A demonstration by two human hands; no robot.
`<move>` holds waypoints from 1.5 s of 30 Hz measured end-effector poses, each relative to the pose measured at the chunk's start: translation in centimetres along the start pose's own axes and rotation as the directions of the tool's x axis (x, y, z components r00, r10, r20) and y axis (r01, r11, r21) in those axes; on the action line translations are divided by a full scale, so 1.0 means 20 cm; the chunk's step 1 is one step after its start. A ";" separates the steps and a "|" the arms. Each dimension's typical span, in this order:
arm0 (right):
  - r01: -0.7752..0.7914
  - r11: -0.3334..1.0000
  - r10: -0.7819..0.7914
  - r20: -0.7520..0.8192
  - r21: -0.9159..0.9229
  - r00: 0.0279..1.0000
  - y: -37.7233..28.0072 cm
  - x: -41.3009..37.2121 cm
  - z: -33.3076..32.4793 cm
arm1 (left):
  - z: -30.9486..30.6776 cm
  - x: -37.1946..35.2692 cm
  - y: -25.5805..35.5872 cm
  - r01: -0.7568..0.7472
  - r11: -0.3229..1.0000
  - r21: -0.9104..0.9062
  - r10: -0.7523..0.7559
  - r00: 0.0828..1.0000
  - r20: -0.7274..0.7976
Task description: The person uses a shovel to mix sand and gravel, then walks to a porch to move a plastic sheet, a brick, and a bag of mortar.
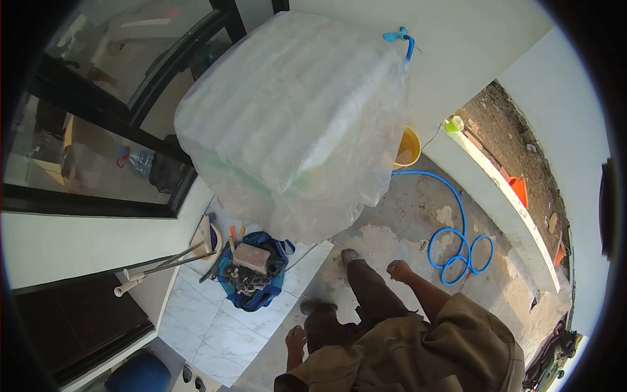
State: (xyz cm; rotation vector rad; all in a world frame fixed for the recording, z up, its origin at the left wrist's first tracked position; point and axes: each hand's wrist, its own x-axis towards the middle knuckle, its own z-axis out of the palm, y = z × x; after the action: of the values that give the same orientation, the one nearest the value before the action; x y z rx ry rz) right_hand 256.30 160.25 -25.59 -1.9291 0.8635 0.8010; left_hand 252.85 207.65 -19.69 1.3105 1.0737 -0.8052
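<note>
My left hand [296, 338] hangs beside my left leg with its fingers curled; whether anything is inside cannot be made out. On the other side, my right hand [399, 270] is held out by my right leg, its fingers also curled in and no object showing. Neither hand touches the large bundle [281, 111] wrapped in clear plastic ahead of me. A blue tool bag [253, 302] sits on the marble tiles, left of my feet, with a pinkish block [251, 258] and dark items on top.
A blue hose [464, 222] lies coiled on the concrete at right, near a yellow bucket [408, 147]. A low curved wall [499, 202] bounds that side. Long-handled tools [163, 264] lean at left, below a dark-framed window [98, 117].
</note>
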 end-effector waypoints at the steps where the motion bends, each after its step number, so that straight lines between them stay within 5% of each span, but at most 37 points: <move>1: -0.002 0.998 0.002 0.003 0.063 1.000 -0.13 0.02 -0.11 | 0.10 -0.04 0.14 -0.022 1.000 0.014 0.022 1.000 0.021; 6: 0.333 0.928 -0.290 -0.236 0.168 0.927 -0.81 0.09 -0.64 | 0.42 -0.07 0.70 -0.269 0.962 0.043 0.247 0.928 0.279; 10: 0.386 0.844 -0.304 -0.262 0.372 0.916 -1.16 0.01 -0.96 | 0.38 0.23 0.93 -0.286 0.958 -0.017 0.265 0.861 0.435; 13: 0.490 0.769 -0.382 -0.320 0.411 0.867 -1.49 0.08 -1.28 | 0.68 -0.18 1.35 -0.365 0.927 -0.092 0.376 0.903 0.207; 14: 0.525 0.750 -0.407 -0.345 0.403 0.846 -1.59 0.14 -1.39 | 0.73 -0.18 1.46 -0.410 0.912 0.028 0.397 0.897 0.197; 17: 0.667 0.693 -0.529 -0.434 0.274 0.729 -1.99 0.44 -1.77 | 0.99 -0.14 1.81 -0.553 0.831 -0.067 0.557 0.824 0.106; 19: 0.686 0.712 -0.567 -0.453 0.150 0.688 -2.25 0.65 -2.00 | 1.22 -0.14 2.04 -0.564 0.825 -0.027 0.553 0.817 -0.164; 21: 0.700 0.703 -0.666 -0.461 -0.126 0.586 -2.47 0.91 -2.21 | 1.42 -0.13 2.18 -0.561 0.785 0.261 0.618 0.736 -0.277; 24: 0.573 0.762 -0.641 -0.474 -0.302 0.603 -2.75 1.29 -2.42 | 1.50 0.05 2.33 -0.454 0.728 0.514 0.668 0.637 -0.383; 25: 0.529 0.777 -0.628 -0.467 -0.342 0.622 -2.83 1.37 -2.45 | 1.48 0.11 2.30 -0.390 0.729 0.563 0.659 0.621 -0.424; 28: 0.476 0.805 -0.579 -0.299 -0.353 0.758 -2.98 1.65 -2.49 | 1.46 0.08 2.39 -0.621 0.679 0.391 0.734 0.554 -0.394; 30: 0.442 0.841 -0.506 -0.164 -0.313 0.847 -3.08 1.68 -2.48 | 1.43 0.12 2.51 -0.648 0.700 0.300 0.708 0.574 -0.412; 34: 0.398 0.882 -0.448 -0.191 -0.252 0.873 -3.18 1.65 -2.37 | 1.40 0.20 2.71 -0.555 0.816 0.163 0.541 0.633 -0.554; 36: 0.359 0.906 -0.400 -0.179 -0.223 0.899 -3.15 1.72 -2.41 | 1.42 0.28 2.67 -0.579 0.797 0.172 0.549 0.576 -0.605; 37: 0.395 0.887 -0.442 -0.192 -0.239 0.876 -3.15 1.73 -2.40 | 1.41 0.32 2.68 -0.605 0.775 0.182 0.567 0.539 -0.624; 42: 0.490 0.848 -0.529 -0.274 -0.200 0.803 -3.05 1.34 -2.33 | 1.27 0.30 2.48 -0.635 0.771 -0.050 0.507 0.659 -0.556; 45: 0.738 0.663 -0.728 -0.338 -0.126 0.597 -2.93 1.18 -2.25 | 1.31 0.04 2.28 -0.776 0.614 -0.146 0.610 0.583 -0.537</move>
State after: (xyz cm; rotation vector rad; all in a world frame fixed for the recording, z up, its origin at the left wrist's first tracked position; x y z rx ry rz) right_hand 325.67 137.77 0.73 -2.1767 0.1838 -0.0850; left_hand 299.64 187.57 -6.27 1.4542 0.8476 0.3314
